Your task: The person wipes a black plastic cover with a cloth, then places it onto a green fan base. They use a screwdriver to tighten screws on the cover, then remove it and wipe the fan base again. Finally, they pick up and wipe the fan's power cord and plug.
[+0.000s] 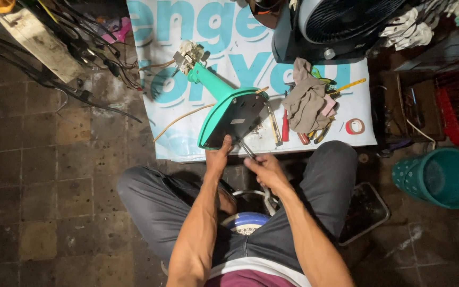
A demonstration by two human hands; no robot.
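1. Left hand (219, 155) grasping the near edge of a green fan base (233, 115), tipped up with its dark underside showing.
2. Right hand (266, 170) clenched around a screwdriver (247, 149), tip against the base's underside.
3. Fan base lying on a white printed sheet (176, 141) spread on the floor, just beyond the knees.
4. Right of the base: a grey rag (307, 101) over scattered tools, a roll of tape (355, 126).
5. Far right: a green basket (442, 177).
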